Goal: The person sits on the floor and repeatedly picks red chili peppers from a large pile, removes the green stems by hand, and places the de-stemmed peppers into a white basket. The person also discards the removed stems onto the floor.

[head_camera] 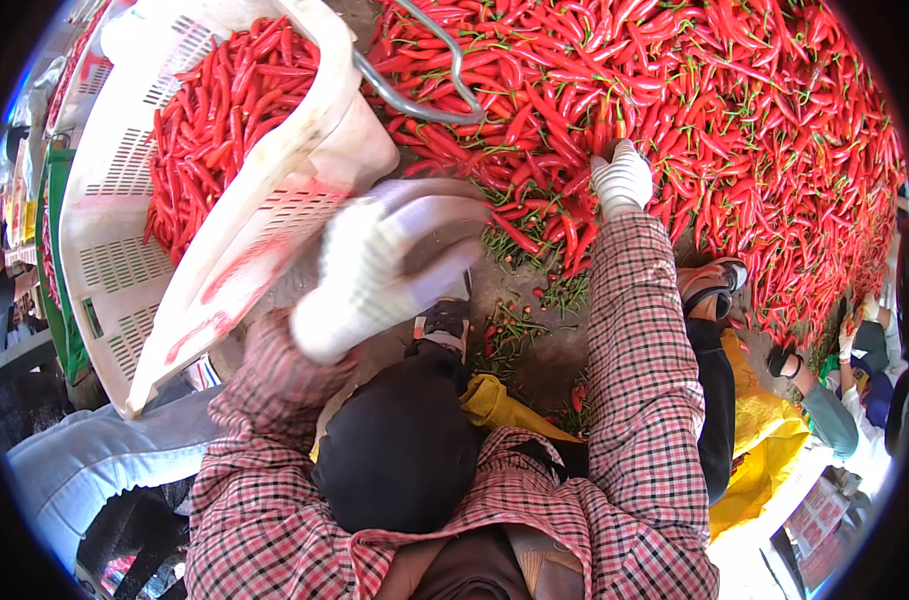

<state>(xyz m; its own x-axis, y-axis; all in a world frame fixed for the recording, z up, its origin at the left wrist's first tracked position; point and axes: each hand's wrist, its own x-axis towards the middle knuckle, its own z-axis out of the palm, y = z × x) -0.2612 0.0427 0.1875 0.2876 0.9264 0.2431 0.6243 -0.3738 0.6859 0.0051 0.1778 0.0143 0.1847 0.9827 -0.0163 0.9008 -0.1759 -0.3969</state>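
My left hand (394,259), in a white knit glove, is blurred. It hovers between the white plastic crate (274,199) and the pepper pile, fingers apart with nothing visible between them. My right hand (624,178), in a striped white glove, touches the near edge of a large heap of red chili peppers (694,112). Its fingertips are bent down among the peppers, so whether it grips one is hidden. Inside the slotted crate lie many red chili peppers (221,127), with no green stems plainly showing.
A bent metal bar (424,112) juts over the pile beside the crate. Green stems (510,330) litter the floor before me. A yellow sack (762,442) lies at right, near another person's leg (713,405). At left is a person's jeans leg (116,450); other people sit far right.
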